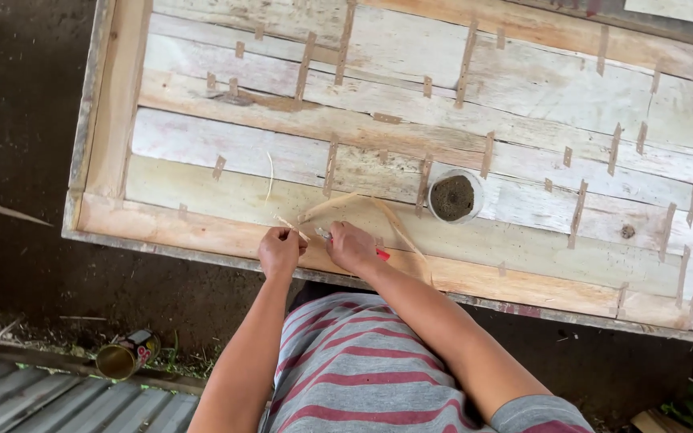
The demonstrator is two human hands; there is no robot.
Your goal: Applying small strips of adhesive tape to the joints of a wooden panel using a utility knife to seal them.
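Observation:
My left hand (280, 251) is closed on the end of a thin pale bamboo strip (292, 226) at the near edge of a whitewashed plank tabletop (523, 240). My right hand (351, 246) grips a red-handled knife (381, 254), its blade pointing toward the left hand. A longer bent cane strip (395, 226) arcs from in front of the hands and passes to the right of my right wrist. Both hands are close together, almost touching.
A small white cup (452, 197) filled with dark material stands on the planks just beyond my right hand. A thin sliver (270, 175) lies on the planks. An open tin can (127, 355) lies on the dirt floor at lower left, beside corrugated metal sheeting (34, 397).

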